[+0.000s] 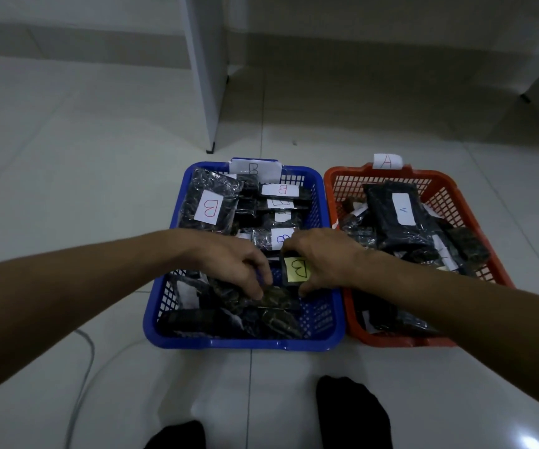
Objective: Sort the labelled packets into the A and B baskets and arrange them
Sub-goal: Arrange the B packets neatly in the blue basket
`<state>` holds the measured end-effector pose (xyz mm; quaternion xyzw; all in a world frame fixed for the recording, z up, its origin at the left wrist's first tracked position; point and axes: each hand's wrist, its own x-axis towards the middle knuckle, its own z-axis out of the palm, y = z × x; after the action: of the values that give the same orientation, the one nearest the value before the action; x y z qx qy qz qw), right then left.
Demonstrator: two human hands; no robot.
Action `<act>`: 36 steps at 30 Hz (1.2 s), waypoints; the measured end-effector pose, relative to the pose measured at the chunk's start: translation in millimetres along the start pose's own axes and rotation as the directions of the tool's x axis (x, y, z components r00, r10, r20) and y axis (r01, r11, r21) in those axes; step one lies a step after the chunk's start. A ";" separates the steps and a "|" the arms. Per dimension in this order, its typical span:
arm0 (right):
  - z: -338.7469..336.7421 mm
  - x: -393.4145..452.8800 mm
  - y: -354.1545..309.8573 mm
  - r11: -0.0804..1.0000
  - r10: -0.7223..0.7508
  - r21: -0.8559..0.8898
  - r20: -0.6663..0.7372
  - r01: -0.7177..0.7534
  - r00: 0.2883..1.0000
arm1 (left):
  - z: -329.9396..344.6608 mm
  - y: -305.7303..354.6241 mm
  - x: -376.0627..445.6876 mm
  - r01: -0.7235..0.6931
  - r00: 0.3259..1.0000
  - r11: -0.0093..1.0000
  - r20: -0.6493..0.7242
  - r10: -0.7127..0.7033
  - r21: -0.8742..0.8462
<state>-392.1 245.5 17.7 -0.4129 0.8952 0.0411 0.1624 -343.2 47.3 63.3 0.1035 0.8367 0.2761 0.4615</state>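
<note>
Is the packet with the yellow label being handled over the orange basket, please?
No, the yellow-labelled packet sits over the blue basket.

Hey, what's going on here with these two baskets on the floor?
A person is sorting dark packets into two baskets on a tiled floor. Both hands are in the blue basket, tagged B. The right hand holds a packet with a yellow B label, and the left hand grips a dark packet beside it. Several B-labelled packets already lie there. The red basket, tagged A, holds A-labelled packets, one large packet on top.
</note>
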 end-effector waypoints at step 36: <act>-33.4 -7.2 20.0 0.277 0.559 0.872 0.196 -0.405 0.805 | -12.9 -15.7 23.7 -0.080 0.730 0.992 -0.671 0.127 0.101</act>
<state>-411.3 256.9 50.3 0.0240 0.8707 -0.4138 0.2647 -365.7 39.7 43.1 0.0577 0.9485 0.2927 0.1065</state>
